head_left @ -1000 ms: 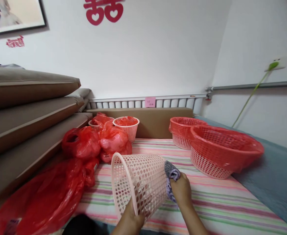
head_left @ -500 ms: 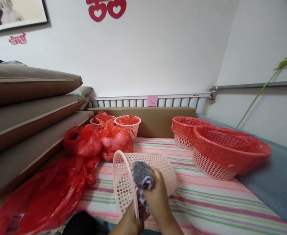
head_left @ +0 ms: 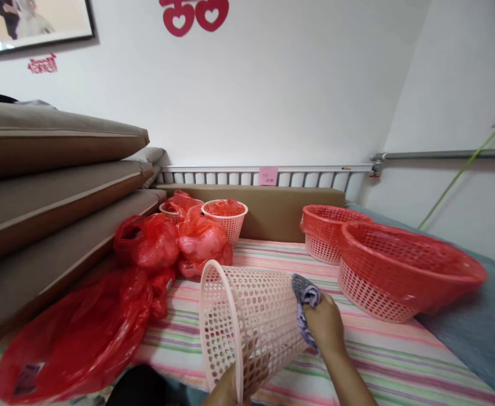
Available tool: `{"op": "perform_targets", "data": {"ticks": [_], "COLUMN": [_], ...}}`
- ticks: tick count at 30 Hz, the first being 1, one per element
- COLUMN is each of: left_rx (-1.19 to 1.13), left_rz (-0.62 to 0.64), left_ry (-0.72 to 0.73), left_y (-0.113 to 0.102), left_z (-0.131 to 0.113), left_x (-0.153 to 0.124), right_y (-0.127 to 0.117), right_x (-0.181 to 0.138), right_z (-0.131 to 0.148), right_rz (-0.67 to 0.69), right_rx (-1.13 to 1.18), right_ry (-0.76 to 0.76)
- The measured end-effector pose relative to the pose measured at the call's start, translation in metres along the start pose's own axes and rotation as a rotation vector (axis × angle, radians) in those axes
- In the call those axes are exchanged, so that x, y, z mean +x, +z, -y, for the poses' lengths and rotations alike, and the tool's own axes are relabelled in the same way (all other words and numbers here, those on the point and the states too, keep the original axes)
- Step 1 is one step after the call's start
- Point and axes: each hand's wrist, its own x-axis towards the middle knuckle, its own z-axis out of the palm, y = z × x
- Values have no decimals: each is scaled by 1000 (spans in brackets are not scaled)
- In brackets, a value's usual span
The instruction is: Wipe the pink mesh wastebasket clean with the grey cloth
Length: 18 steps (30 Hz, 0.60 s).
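A pink perforated plastic basket (head_left: 268,301) lies tipped on its side, its open rim facing left. Low at that rim, my left hand (head_left: 225,389) grips the basket, with fingers inside showing through the holes. My right hand (head_left: 326,324) is closed around a grey and purple cloth (head_left: 306,299), which presses on the basket's bottom end at the right. Striped fabric (head_left: 366,344) spreads beneath the basket.
Two red-lined baskets (head_left: 403,265) stand at the right. Knotted red plastic bags (head_left: 150,242) and a lined basket (head_left: 228,225) sit back left. A loose red bag (head_left: 78,332) lies front left, beside stacked cushions (head_left: 61,192). A radiator (head_left: 302,177) runs along the wall.
My right hand has moved the cloth rightward from the basket's side near the rim to its bottom end. My left hand stays at the rim. The view has shifted slightly left.
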Motion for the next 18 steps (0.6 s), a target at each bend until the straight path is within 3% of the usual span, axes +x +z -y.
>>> {"op": "perform_targets", "data": {"ticks": [3, 7, 9, 12, 15, 18], "left_rx": [63, 1, -43, -48, 0, 7], "left_rz": [35, -173, -222, -206, -192, -158], "left_ry": [50, 68, 16, 26, 69, 65], "left_y": [4, 6, 10, 20, 26, 22], "left_z": [-21, -37, -37, -31, -26, -23], "left_x": [10, 32, 37, 36, 31, 25], "right_y": [1, -2, -5, -13, -20, -19], "right_x": [0, -6, -15, -46, -79, -76], "right_z": [-13, -7, 11, 62, 113, 118], "right_rz": [-8, 22, 62, 114, 147, 177], "right_rx": [-29, 25, 93, 331, 542, 580], "right_ry": [-69, -48, 7, 13, -202, -292]}}
